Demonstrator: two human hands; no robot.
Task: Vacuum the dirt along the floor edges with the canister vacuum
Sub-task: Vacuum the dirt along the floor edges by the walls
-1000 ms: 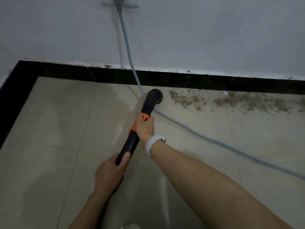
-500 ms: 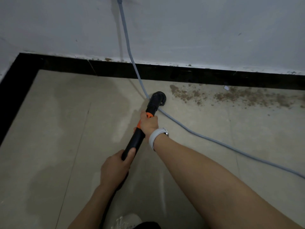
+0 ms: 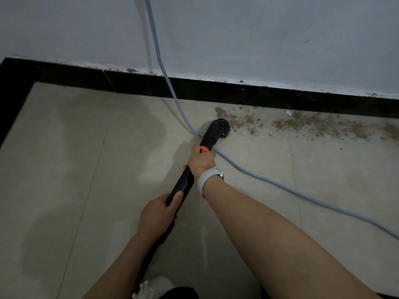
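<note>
Both hands (image 3: 158,212) (image 3: 201,161) clamped on vacuum wand (image 3: 183,184), brush nozzle (image 3: 220,128) at dirt trail's (image 3: 302,125) nine-o'clock end. Best swept slowly toward three o'clock, hugging the skirting (image 3: 237,93), clear of grey cord (image 3: 259,175).

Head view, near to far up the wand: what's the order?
Shoe → left hand → right hand → brush head → dirt → baseboard → wall.
</note>
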